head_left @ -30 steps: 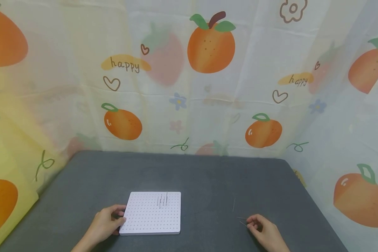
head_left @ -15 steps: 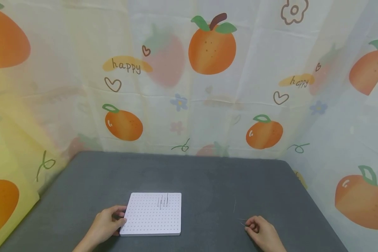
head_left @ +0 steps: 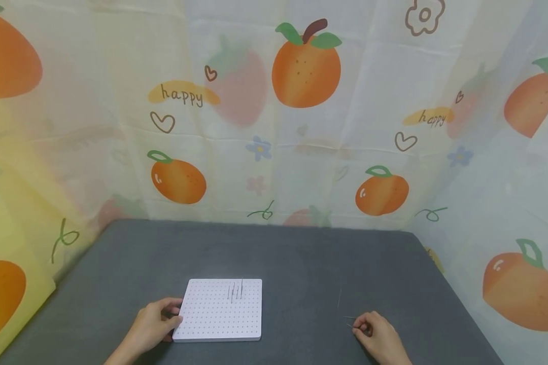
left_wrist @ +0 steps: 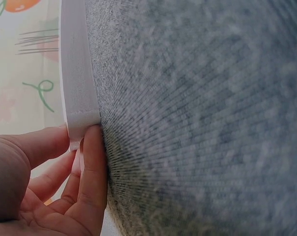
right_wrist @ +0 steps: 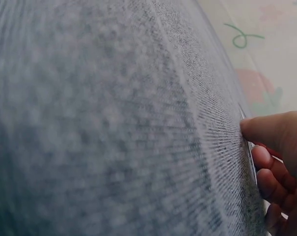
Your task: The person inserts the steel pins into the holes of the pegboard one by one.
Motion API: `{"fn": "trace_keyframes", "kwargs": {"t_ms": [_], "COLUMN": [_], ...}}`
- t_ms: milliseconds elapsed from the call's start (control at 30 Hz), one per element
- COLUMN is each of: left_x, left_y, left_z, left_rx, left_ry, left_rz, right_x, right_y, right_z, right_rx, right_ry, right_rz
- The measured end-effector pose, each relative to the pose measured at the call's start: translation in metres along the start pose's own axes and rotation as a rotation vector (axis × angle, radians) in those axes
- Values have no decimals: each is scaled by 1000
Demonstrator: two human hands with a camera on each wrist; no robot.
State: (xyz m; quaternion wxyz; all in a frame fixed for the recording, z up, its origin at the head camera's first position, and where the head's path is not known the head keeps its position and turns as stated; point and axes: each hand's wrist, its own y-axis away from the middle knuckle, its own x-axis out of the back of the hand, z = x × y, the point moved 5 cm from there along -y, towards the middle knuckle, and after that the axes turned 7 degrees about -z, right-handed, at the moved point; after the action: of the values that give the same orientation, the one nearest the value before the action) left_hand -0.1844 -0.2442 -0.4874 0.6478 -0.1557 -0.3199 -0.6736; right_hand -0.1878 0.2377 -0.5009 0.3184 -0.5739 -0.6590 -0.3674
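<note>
Twice, "happy" (head_left: 181,95) is legible on the fruit-printed cloth (head_left: 308,121) behind the grey surface (head_left: 301,268). Left of centre lies a white board (head_left: 219,322) with rounded corners and rows of small holes, slim pins (head_left: 242,289) upright towards its far edge. The left hand (head_left: 152,322) pinches its left edge; the right hand (head_left: 378,337) curls at loose pins (head_left: 349,317); whether it grips one I cannot tell.

1. I'm at a small, cloth-screened booth (head_left: 525,203); whether a home, lab or workshop lies around it, I can't tell.
2. Pale cloth (head_left: 301,121) hangs ahead of me and on both sides, printed with oranges (head_left: 307,76), strawberries (head_left: 239,88) and "happy" (head_left: 182,95).
3. Within it stands my dark grey table (head_left: 297,263), its top fabric-like up close.
</note>
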Motion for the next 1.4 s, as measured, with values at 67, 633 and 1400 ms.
{"fn": "trace_keyframes", "kwargs": {"t_ms": [67,633,1400], "left_x": [0,1,0], "left_y": [1,1,-1], "left_z": [0,3,-1], "left_rx": [6,-3,-13], "left_ry": [6,4,-7], "left_rz": [2,-6,-6], "right_x": [0,2,9], "right_y": [0,1,-4], "right_z": [0,-2,-27], "right_rx": [1,4,30], "right_ry": [0,30,-155], "right_rz": [-2,25,39]}}
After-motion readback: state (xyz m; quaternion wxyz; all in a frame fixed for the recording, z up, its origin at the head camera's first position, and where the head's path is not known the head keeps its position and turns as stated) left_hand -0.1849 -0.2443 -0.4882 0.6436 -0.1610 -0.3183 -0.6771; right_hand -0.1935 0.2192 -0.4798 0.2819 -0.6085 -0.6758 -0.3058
